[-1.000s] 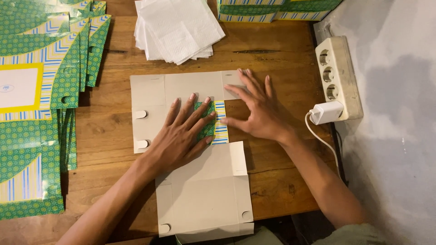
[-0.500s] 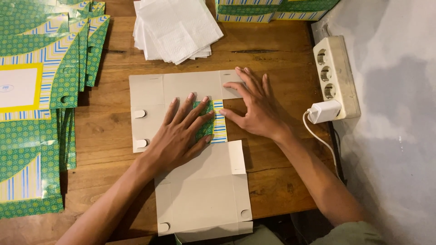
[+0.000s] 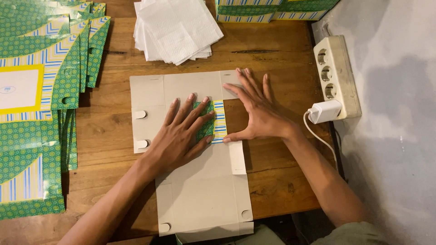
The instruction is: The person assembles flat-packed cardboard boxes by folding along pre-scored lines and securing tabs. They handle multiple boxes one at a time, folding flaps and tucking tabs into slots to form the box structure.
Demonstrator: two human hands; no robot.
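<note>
Warm, even indoor light — sharp focus, soft shadows under the forearms (no glare).

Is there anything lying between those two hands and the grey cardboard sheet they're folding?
Nothing visible. The left hand presses flat on the folded-over green flap of the cardboard sheet, and the right hand rests directly on its edge.

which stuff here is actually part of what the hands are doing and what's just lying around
In use:
- flat grey box blank
- folded green flap
- left hand, pressing the flap
- right hand

Lying about:
- napkin pile
- stack of green printed blanks
- power strip
</note>
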